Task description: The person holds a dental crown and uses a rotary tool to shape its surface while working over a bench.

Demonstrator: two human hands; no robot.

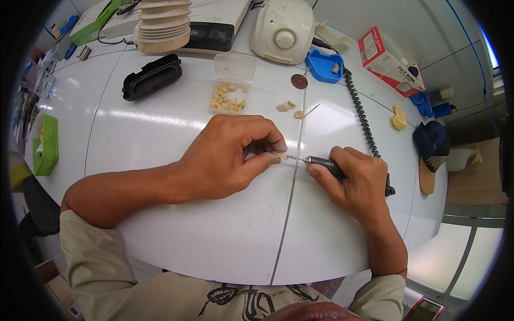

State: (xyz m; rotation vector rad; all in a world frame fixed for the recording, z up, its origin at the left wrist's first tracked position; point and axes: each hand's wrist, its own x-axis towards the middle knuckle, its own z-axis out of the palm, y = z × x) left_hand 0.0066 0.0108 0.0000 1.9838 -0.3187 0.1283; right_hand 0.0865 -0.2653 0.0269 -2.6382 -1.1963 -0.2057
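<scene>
- Bench [235,241]: smooth and glossy, light streaking it as I look
- Handpiece [325,165]: matt black grip, bright metal tip
- Lid [235,66] towards far edge: clear plastic
- Left sleeve [96,251]: matt cloth

Head view: wide fisheye, head-worn, close above the white tabletop [235,235] from its 6 o'clock side, facing down toward 12 o'clock.

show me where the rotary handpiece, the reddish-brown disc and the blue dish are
Rotary handpiece [325,165], head view: on its dark body
Reddish-brown disc [299,81], head view: middle of its flat face
Blue dish [320,66], head view: bare part of its floor
</scene>
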